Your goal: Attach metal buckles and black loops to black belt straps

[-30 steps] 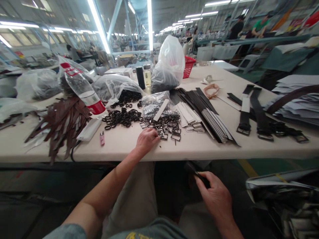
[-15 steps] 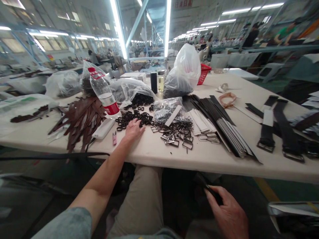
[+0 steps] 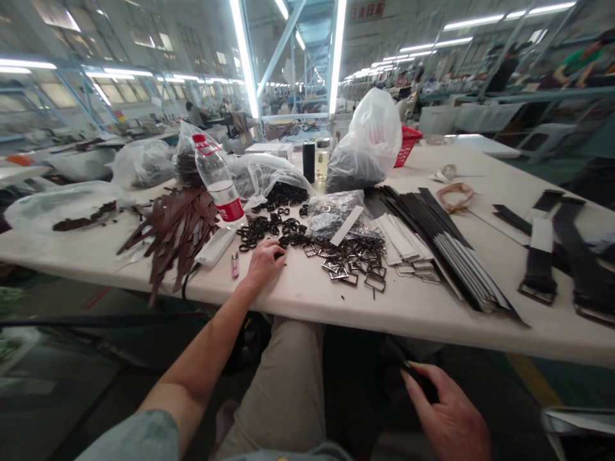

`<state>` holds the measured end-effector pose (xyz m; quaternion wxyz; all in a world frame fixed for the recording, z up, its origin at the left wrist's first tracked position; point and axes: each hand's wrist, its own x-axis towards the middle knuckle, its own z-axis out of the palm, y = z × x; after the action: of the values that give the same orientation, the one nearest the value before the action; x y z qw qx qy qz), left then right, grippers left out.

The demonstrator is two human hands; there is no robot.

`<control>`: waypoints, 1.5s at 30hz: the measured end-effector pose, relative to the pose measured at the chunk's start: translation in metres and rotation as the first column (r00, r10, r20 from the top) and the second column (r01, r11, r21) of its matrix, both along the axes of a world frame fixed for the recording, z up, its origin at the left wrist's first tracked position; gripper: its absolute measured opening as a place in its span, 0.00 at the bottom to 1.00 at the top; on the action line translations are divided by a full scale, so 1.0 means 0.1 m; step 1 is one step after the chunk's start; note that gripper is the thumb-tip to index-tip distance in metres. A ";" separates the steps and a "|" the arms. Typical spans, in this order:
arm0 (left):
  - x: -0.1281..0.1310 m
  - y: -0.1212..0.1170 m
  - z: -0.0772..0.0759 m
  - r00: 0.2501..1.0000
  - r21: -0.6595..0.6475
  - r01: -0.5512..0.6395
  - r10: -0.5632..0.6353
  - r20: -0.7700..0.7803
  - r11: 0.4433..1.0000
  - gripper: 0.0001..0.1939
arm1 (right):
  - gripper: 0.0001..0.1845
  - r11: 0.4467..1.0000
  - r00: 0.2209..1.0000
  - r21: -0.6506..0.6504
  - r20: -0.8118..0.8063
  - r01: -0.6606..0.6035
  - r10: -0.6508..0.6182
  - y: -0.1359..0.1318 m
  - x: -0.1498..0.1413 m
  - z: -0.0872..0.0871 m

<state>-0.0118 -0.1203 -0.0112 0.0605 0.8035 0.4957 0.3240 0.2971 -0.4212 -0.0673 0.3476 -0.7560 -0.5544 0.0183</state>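
At the near edge of a pile of small black belt loops, my left hand rests on the table with its fingers curled in a pinch. A dark loop shows at its fingertips. Below the table edge, my right hand is closed round a black strap, whose far end is lost in the dark. Metal buckles lie loose to the right of the loops, beside a clear plastic bag. Pink thread snips lie left of my left hand.
A water bottle stands tilted behind a white block. Brown strips are heaped at left. Black strips and white pieces lie right of the buckles, with buckled belts beyond. A red basket stands behind.
My left hand has drawn back slightly from the loop pile toward me, its fingers now curled together. My right hand still grips the black strap. The view has shifted a little left.
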 end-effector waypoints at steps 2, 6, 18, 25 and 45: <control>-0.01 0.01 0.01 0.999 -0.018 -0.025 0.026 0.038 1.000 0.07 | 0.21 1.000 1.000 -0.007 0.000 0.007 -0.007 -0.01 0.00 -0.01; -0.05 0.03 0.05 0.991 -0.080 -0.038 0.048 0.127 0.996 0.07 | 0.21 1.000 1.000 -0.029 -0.007 0.011 -0.011 -0.03 0.00 -0.02; 0.06 0.12 0.33 0.691 -0.337 0.095 0.182 0.699 0.937 0.14 | 0.17 0.997 1.000 0.069 0.004 -0.030 0.030 0.11 -0.08 0.13; 0.48 -0.68 0.34 0.309 -0.474 0.588 0.359 0.881 0.656 0.17 | 0.11 0.981 0.994 0.162 -0.002 -0.107 0.109 0.22 -0.32 0.54; 0.92 -1.79 0.31 0.282 -0.434 0.877 0.510 0.812 0.206 0.18 | 0.06 0.948 0.968 0.269 0.225 -0.168 0.108 0.19 -0.68 1.00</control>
<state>0.0805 -0.2989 0.0195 0.8587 0.2856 0.2808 0.3197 0.2288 -0.4021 0.0332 0.3914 -0.6546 -0.6362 -0.1162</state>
